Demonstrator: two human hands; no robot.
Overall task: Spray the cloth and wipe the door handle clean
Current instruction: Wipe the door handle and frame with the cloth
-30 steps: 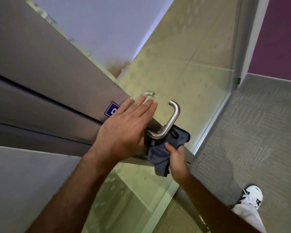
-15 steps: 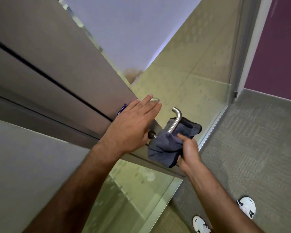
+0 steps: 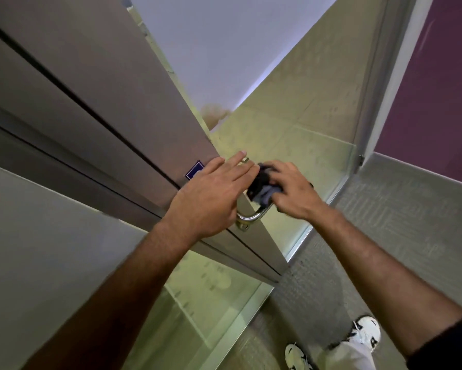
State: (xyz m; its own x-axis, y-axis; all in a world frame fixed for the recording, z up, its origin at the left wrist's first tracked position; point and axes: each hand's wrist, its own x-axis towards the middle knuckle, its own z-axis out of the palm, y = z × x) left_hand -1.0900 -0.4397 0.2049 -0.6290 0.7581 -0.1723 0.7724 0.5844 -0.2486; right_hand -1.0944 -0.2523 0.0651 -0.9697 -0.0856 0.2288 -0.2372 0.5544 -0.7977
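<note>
A curved steel door handle [image 3: 252, 217] is fixed to the metal band of a glass door [image 3: 112, 108]. Only its lower bend and base plate show. My right hand [image 3: 293, 192] is wrapped over the upper part of the handle, shut on a dark grey cloth [image 3: 261, 188] that is bunched around the bar. My left hand [image 3: 211, 198] lies flat on the metal band just left of the handle, fingers straight and together, holding nothing. No spray bottle is in view.
A small blue sticker [image 3: 195, 169] sits on the band by my left fingertips. Glass panels [image 3: 291, 116] run to a purple wall [image 3: 438, 89] at right. Grey carpet [image 3: 384, 222] lies below, with my white shoes [image 3: 366, 333] near the door's edge.
My right hand has moved up from below the handle and now grips the cloth over its upper part. The lower bend is uncovered. My left hand stayed flat on the door.
</note>
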